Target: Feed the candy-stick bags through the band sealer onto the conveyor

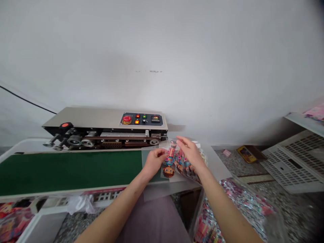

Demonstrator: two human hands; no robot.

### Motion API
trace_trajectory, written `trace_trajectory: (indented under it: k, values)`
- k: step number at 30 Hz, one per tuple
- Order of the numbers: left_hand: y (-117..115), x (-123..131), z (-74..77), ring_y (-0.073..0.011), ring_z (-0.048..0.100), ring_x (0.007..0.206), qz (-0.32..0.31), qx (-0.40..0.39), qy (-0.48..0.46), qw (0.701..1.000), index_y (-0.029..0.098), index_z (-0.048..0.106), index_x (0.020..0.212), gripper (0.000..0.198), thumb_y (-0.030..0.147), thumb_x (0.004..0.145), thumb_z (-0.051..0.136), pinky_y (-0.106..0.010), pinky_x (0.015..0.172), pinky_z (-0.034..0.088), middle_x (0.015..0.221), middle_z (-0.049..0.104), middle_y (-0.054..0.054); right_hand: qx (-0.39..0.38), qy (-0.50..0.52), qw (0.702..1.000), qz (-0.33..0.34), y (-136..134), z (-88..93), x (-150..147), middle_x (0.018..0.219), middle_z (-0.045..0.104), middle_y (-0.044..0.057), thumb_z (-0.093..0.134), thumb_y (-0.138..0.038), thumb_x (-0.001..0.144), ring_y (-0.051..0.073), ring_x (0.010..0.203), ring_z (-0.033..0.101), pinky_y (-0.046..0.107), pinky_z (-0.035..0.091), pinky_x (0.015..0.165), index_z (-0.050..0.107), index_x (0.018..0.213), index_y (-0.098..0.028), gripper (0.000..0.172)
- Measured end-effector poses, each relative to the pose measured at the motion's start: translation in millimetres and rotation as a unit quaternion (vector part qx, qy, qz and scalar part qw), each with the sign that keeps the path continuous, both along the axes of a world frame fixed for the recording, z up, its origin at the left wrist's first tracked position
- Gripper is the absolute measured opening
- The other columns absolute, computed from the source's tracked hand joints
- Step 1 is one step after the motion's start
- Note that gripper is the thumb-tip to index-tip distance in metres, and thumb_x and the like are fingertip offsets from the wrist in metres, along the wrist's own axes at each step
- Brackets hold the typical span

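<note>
My left hand (154, 162) pinches the edge of a clear plastic packet of colourful printed toys (170, 161) at the right end of the green conveyor belt (71, 170). My right hand (190, 152) lies over a small stack of the same packets (188, 167), fingers stretched forward and touching them. Both hands sit just in front of the intake end of a band sealing machine (106, 130), which has a red button and a lit control panel (141, 119).
A white wall rises behind the machine. White slotted plastic crates (296, 162) stand at the right. A bag of colourful packets (235, 199) lies below my right forearm. More printed packets (12, 217) are at the lower left. A yellow packet (246, 154) lies on the speckled floor.
</note>
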State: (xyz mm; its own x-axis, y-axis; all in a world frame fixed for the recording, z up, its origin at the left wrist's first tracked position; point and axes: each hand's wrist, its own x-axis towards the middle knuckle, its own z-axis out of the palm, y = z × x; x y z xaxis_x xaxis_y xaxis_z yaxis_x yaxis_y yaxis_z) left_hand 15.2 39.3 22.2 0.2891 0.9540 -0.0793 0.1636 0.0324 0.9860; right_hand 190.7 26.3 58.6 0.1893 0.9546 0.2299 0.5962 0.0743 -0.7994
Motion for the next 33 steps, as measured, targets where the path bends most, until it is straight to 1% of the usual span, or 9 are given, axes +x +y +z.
trace_trajectory:
  k: [3,8,14,17,19,22,25,30,33]
  values:
    - [-9,-15,7.7,-0.0141,0.062,0.069,-0.015,-0.003,-0.060,0.998,0.016,0.072,0.082,0.013,0.025,0.076,0.064,-0.024,0.066,0.047,0.074,0.070,0.000,-0.033,0.065,0.995,0.061,2,20.9,-7,0.080,0.069,0.001,0.061,-0.046,0.082,0.018,0.076,0.061,0.031,0.048,0.074,0.072,0.086,-0.022,0.027]
    - [-17,-30,23.1,-0.0113,0.058,0.065,-0.042,-0.025,-0.135,0.990,0.016,0.070,0.079,0.016,0.031,0.074,0.067,-0.022,0.063,0.046,0.072,0.067,0.001,-0.063,0.047,0.991,0.108,-4,44.2,-16,0.071,0.064,-0.003,0.062,-0.041,0.080,0.014,0.065,0.053,0.025,0.040,0.062,0.072,0.088,-0.021,0.023]
    - [-17,-31,14.0,-0.0127,0.059,0.061,-0.047,0.012,-0.008,0.999,0.017,0.065,0.083,0.012,0.025,0.085,0.057,-0.024,0.061,0.049,0.069,0.061,0.002,-0.028,-0.161,0.981,0.102,7,32.9,-19,0.071,0.065,-0.001,0.052,-0.028,0.087,0.015,0.068,0.055,0.025,0.038,0.065,0.067,0.073,-0.021,0.021]
    - [-17,-35,6.3,-0.0182,0.066,0.083,-0.007,0.060,0.054,0.997,0.018,0.067,0.098,0.017,0.015,0.086,0.056,-0.031,0.080,0.053,0.090,0.067,-0.003,-0.025,-0.192,0.976,0.104,19,22.5,-23,0.076,0.068,0.000,0.052,-0.023,0.088,0.015,0.072,0.057,0.026,0.037,0.068,0.068,0.075,-0.020,0.021]
    - [-17,-40,2.9,-0.0233,0.062,0.112,-0.002,0.175,0.157,0.972,0.019,0.064,0.121,0.034,0.012,0.089,0.053,-0.038,0.099,0.047,0.118,0.066,-0.009,-0.030,-0.213,0.971,0.102,28,17.0,-25,0.078,0.069,0.001,0.051,-0.021,0.089,0.016,0.074,0.058,0.026,0.038,0.070,0.070,0.076,-0.020,0.022]
    - [-17,-44,-3.0,-0.0270,0.039,0.144,-0.122,0.367,0.311,0.868,0.019,0.047,0.146,0.048,0.020,0.098,0.048,-0.043,0.115,0.034,0.151,0.049,-0.013,-0.037,-0.243,0.965,0.094,33,11.4,-24,0.091,0.073,0.003,0.049,-0.020,0.091,0.017,0.085,0.062,0.027,0.042,0.079,0.073,0.086,-0.021,0.025]
    - [-17,-42,-12.8,-0.0264,0.025,0.152,-0.230,0.422,0.362,0.799,0.019,0.032,0.156,0.056,0.039,0.104,0.040,-0.050,0.122,0.023,0.163,0.034,-0.012,-0.039,-0.277,0.958,0.060,19,4.6,-16,0.109,0.073,0.010,0.047,-0.023,0.095,0.023,0.105,0.060,0.034,0.041,0.094,0.074,0.106,-0.018,0.030]
    - [-27,-31,-27.8,-0.0281,0.022,0.153,-0.186,0.420,0.417,0.784,0.020,0.021,0.160,0.062,0.046,0.105,0.033,-0.063,0.122,0.011,0.165,0.028,-0.012,-0.063,-0.447,0.888,-0.092,-38,-27.1,-1,0.138,0.060,0.018,0.043,-0.042,0.100,0.037,0.126,0.049,0.052,0.037,0.101,0.062,0.135,-0.018,0.047]
    - [-37,-25,-27.7,-0.0310,0.018,0.154,-0.138,0.401,0.447,0.787,0.018,0.025,0.159,0.064,0.046,0.103,0.039,-0.067,0.122,0.004,0.164,0.028,-0.013,-0.056,-0.507,0.854,-0.101,-63,-49.4,6,0.158,0.041,0.016,0.041,-0.046,0.101,0.040,0.141,0.036,0.057,0.032,0.108,0.052,0.146,-0.019,0.054]
